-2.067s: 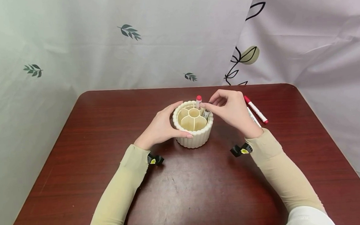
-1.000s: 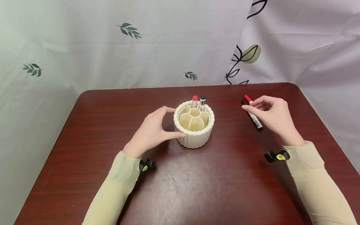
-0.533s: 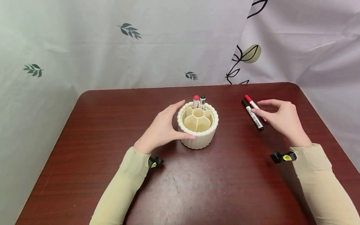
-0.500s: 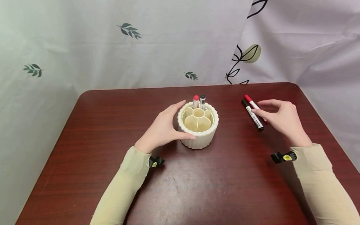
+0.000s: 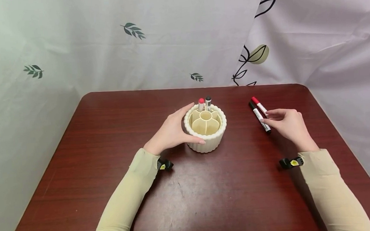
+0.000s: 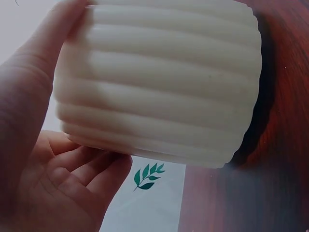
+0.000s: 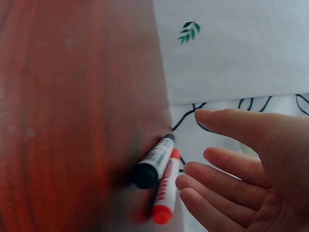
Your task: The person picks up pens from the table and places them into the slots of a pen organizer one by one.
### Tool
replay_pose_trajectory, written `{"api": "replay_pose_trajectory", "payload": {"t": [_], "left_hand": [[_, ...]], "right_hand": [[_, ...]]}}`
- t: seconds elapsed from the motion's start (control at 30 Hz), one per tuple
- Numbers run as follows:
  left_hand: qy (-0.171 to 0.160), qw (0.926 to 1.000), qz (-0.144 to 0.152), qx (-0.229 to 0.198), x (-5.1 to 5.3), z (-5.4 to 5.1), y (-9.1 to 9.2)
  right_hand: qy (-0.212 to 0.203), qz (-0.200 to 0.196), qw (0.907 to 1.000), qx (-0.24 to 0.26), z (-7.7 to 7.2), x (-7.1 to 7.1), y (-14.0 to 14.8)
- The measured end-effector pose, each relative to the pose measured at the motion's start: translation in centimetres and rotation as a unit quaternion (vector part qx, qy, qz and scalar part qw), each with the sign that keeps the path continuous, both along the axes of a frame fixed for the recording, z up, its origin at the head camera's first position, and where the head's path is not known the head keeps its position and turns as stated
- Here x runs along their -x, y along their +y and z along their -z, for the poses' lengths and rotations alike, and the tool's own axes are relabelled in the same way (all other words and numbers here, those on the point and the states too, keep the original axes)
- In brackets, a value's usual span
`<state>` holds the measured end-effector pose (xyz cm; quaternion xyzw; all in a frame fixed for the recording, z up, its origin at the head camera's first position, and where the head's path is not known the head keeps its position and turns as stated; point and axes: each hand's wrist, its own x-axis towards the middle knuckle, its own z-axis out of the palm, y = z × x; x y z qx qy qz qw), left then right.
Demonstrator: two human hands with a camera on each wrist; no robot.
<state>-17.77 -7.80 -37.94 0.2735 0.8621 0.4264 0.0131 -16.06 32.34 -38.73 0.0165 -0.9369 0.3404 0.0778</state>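
In the head view, my left hand [image 5: 173, 131] grips the left side of a cream, ribbed pen holder [image 5: 205, 144], thumb in front and fingers behind. The left wrist view has the holder's ribbed wall [image 6: 159, 82] close up. Upright in the rear compartments stand a red-capped marker [image 5: 201, 104] and a black-capped marker [image 5: 208, 103]. My right hand [image 5: 287, 125] hovers by two markers lying side by side, a black one [image 5: 260, 118] and a red one [image 5: 260, 105]. In the right wrist view its thumb and fingers are apart, with nothing held between them.
Everything stands on a dark red wooden table [image 5: 207, 191]. Pale curtains with leaf prints [image 5: 163, 54] hang behind the table and at its sides. A wrist camera [image 5: 165, 164] is strapped to the left wrist, another [image 5: 291, 163] to the right.
My right hand has let go of the black-capped marker in the holder and moved right to the lying markers, then slightly nearer the front. The holder has shifted a little right with my left hand.
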Motion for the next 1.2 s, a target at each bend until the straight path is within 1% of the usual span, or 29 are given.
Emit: {"api": "replay_pose_trajectory", "payload": {"t": [0.17, 0.33, 0.47, 0.67, 0.93, 1.2], "left_hand": [[-0.003, 1.0000, -0.002, 0.000, 0.2, 0.0, 0.0], [-0.004, 1.0000, -0.004, -0.003, 0.3, 0.0, -0.1], [-0.003, 1.0000, -0.004, -0.004, 0.2, 0.0, -0.1], [0.003, 1.0000, 0.002, -0.005, 0.4, 0.0, -0.1], [0.000, 1.0000, -0.004, 0.004, 0.4, 0.0, 0.0], [0.002, 1.0000, -0.005, 0.007, 0.5, 0.1, -0.1]], "right_hand": [[-0.010, -0.002, 0.9998, -0.016, 1.0, 0.2, 0.0], [-0.009, 0.001, 0.9985, -0.054, 1.7, 0.5, 0.0], [-0.004, 0.000, 0.9974, -0.072, 2.0, 0.5, -0.1], [-0.001, 0.005, 0.9968, -0.080, 2.0, 0.4, -0.3], [0.018, 0.011, 0.9975, -0.068, 1.6, 0.4, -0.1], [0.045, 0.018, 0.9985, -0.025, 0.3, 0.2, -0.4]]}}
